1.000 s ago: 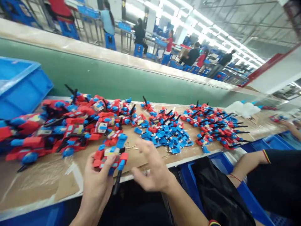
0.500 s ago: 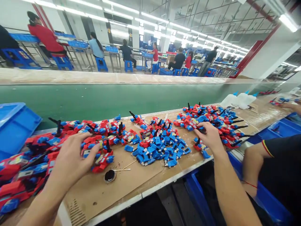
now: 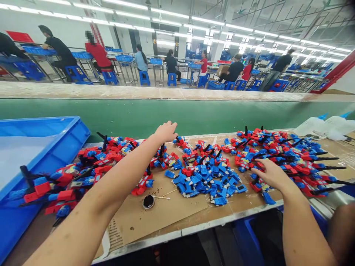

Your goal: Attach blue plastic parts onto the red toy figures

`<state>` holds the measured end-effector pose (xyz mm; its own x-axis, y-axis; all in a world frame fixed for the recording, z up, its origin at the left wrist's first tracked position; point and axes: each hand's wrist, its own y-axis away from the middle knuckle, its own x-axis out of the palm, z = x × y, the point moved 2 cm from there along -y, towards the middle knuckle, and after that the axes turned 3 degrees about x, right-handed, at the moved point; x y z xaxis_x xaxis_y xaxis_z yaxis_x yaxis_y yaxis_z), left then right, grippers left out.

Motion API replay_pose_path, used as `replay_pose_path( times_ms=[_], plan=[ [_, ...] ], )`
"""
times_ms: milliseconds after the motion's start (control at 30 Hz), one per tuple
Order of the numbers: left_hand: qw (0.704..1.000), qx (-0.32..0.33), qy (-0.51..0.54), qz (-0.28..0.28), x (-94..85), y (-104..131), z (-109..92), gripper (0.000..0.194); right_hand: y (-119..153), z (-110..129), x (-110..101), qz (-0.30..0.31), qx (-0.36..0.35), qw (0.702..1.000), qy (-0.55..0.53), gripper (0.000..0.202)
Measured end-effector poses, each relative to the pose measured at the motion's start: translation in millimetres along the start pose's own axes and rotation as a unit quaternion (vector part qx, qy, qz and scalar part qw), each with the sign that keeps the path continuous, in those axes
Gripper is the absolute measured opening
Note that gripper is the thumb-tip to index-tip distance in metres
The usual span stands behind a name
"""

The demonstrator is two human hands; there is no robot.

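Observation:
My left hand (image 3: 166, 132) reaches out over the far edge of the table, above the border of the green belt; its fingers are apart and nothing shows in them. Below it lie red and blue toy figures (image 3: 111, 157). My right hand (image 3: 267, 171) hovers at the near left side of another heap of red and blue figures (image 3: 296, 159), fingers spread, touching or just above a figure. Between the hands is a pile of small blue parts (image 3: 208, 181). A small round dish of dark liquid (image 3: 148, 201) stands nearer, with a cotton swab (image 3: 162, 198) at its rim.
A blue bin (image 3: 63, 144) stands at the left. The green belt (image 3: 124, 116) runs behind the table (image 3: 180, 233). White bottles with blue tips (image 3: 330, 127) lie at the far right. Several people sit at tables beyond. Part of a nearby person's arm (image 3: 342, 229) shows at the right edge.
My left hand has moved from above the left figures forward and right to the belt's edge. My right hand has opened wider, near the same heap. The view has turned left, showing more of the bin.

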<state>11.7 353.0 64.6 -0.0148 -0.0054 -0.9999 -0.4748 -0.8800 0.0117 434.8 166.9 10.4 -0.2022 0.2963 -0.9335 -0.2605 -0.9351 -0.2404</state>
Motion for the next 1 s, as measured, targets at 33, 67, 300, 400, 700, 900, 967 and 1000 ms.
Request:
replay_pose_path(
  times_ms=[33,67,300,400,700,900,967,1000],
  plan=[
    [1.000,0.000,-0.006,0.013,4.0,-12,-2,0.057,15,14,-4,-0.046,0.017,0.999,0.016,0.045],
    [0.999,0.009,-0.013,0.028,8.8,-22,-5,0.056,29,31,-7,-0.102,0.021,0.995,0.003,0.046],
    [0.973,0.178,-0.113,0.100,33.5,-36,-40,0.036,45,151,15,0.012,-0.156,0.966,-0.207,0.024],
    [0.958,0.224,-0.129,0.121,43.1,-40,-57,0.057,30,163,24,0.057,-0.150,0.961,-0.226,0.027],
    [0.935,0.287,-0.158,0.138,54.1,-58,-69,0.048,70,146,65,0.061,-0.109,0.940,-0.318,0.024],
    [0.934,0.279,-0.213,0.068,-4.6,-42,-53,0.034,63,157,66,0.078,-0.185,0.955,-0.217,0.034],
    [0.937,0.262,-0.229,0.017,-33.9,-21,-40,0.031,55,165,62,0.131,-0.217,0.959,-0.123,0.041],
    [0.941,0.249,-0.228,-0.017,-48.9,-6,-32,0.030,52,167,61,0.156,-0.228,0.958,-0.083,0.042]
  ],
)
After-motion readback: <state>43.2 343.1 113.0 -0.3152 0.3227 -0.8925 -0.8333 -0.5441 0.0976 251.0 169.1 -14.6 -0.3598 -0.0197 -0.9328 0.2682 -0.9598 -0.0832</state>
